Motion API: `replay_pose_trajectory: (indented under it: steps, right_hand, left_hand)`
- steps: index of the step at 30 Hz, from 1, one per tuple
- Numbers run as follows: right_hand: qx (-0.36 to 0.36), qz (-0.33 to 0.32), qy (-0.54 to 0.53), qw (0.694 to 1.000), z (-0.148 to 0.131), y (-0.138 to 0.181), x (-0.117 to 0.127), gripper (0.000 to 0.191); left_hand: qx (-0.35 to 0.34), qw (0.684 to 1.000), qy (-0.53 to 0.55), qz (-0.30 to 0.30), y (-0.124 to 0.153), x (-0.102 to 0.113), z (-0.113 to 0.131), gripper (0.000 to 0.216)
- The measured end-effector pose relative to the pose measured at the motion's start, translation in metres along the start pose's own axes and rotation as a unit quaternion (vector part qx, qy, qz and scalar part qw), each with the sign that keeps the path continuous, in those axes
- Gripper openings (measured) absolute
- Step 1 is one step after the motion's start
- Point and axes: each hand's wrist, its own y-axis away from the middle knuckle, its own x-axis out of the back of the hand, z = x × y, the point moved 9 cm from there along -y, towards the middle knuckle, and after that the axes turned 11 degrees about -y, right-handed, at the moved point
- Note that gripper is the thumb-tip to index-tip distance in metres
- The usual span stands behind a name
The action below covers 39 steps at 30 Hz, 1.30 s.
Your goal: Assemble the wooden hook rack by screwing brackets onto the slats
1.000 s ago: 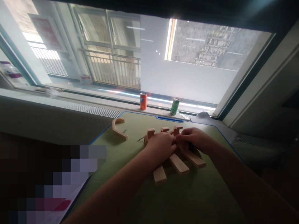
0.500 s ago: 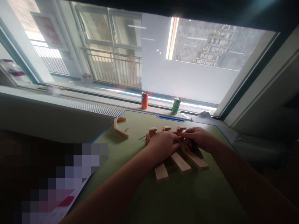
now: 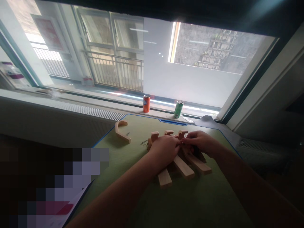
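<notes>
Three hooked wooden pieces lie side by side on the green table (image 3: 114, 177): a left piece (image 3: 165, 179), a middle piece (image 3: 184, 167) and a right piece (image 3: 199, 164). My left hand (image 3: 163, 148) rests across them, its fingers closed over the wood and hiding their middle parts. At the right piece's hooked end, my right hand (image 3: 200, 142) is closed in a pinch. What lies between its fingertips is too small to make out. Both hands' fingertips nearly meet there. Something dark shows under my right hand.
A loose curved wooden piece (image 3: 121, 133) lies at the table's far left, with a small thin metal part (image 3: 128, 134) beside it. Another thin metal part (image 3: 144, 142) is left of my left hand. An orange can (image 3: 146, 104) and a green can (image 3: 178, 109) stand on the windowsill.
My right hand's fingertips have shifted slightly left, closer to my left fingertips. The left hand stays over the wooden pieces. The view has tilted a little.
</notes>
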Motion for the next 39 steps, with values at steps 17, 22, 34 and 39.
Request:
replay_pose_trajectory:
  steps: [17, 22, 34, 39]
  right_hand:
    - [-0.004, -0.063, -0.038, 0.997, -0.005, 0.004, -0.016, 0.028]
    - [-0.013, -0.050, -0.041, 0.998, 0.000, 0.002, -0.011, 0.034]
    - [0.003, -0.077, -0.092, 0.993, 0.000, 0.000, -0.009, 0.026]
    - [-0.004, -0.059, -0.092, 0.994, 0.003, -0.002, -0.008, 0.023]
  left_hand:
    - [0.028, 0.999, -0.007, -0.022, -0.002, -0.001, -0.002, 0.037]
    - [0.033, 0.999, -0.020, -0.018, -0.003, -0.002, -0.003, 0.034]
    - [0.018, 0.999, -0.035, -0.012, -0.001, -0.003, -0.001, 0.036]
    - [0.028, 0.999, -0.022, -0.020, 0.000, -0.002, -0.001, 0.036]
